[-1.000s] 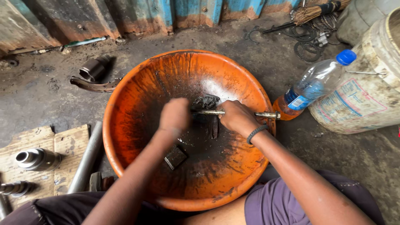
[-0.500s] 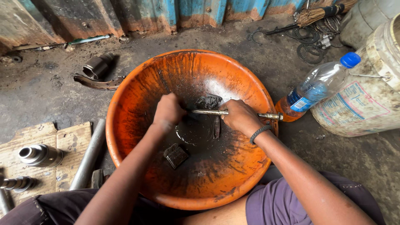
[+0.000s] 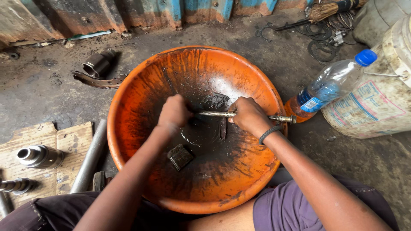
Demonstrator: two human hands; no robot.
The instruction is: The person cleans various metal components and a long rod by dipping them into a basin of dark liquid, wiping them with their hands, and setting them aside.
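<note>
Orange basin (image 3: 128,111), both hands' fingers clamped on metal shaft (image 3: 214,114), right end overhanging rim

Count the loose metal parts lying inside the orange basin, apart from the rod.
2: a dark block near the left forearm, a flat bar under the rod; sludge may hide others.

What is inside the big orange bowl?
Inside the big orange plastic bowl: dark oily liquid, a small dark block and a thin metal rod gripped by both hands. The rod's left end is covered.
</note>
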